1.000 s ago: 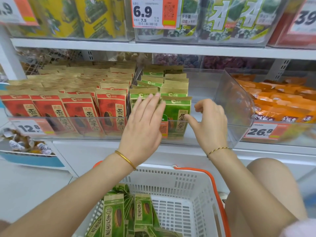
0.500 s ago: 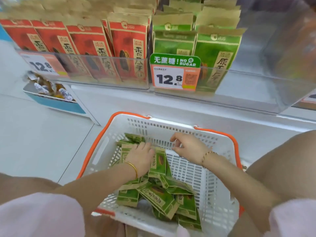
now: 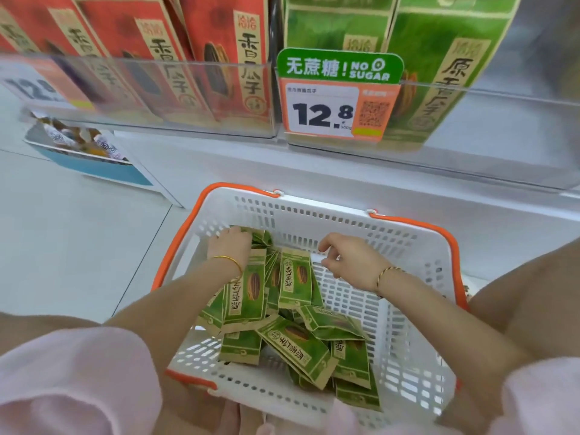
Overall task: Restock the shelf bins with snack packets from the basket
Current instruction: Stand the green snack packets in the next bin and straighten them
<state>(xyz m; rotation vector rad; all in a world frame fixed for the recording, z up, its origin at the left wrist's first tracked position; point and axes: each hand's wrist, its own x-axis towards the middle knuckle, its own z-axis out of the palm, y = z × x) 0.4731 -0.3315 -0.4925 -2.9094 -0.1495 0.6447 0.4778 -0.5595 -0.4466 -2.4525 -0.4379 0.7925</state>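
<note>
I see the left hand [image 3: 230, 248] down in the far-left corner of the white perforated plastic basket [image 3: 417, 356]. Its fingers [image 3: 221, 237] are bent over the tops of the green paper snack packets [image 3: 292, 343] heaped there; I cannot tell whether they grip. The right hand [image 3: 353, 262] hovers just beside 1 upright packet [image 3: 295, 277], fingers loosely curled and apart, holding nothing. Above, the clear plastic shelf bin [image 3: 502, 136] holds more green packets behind a 12.8 price tag [image 3: 323, 111].

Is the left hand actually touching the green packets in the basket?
Touching. The head view shows the left hand lying on the green packets at the far left of the basket, fingers curled over their tops, no gap visible.
</note>
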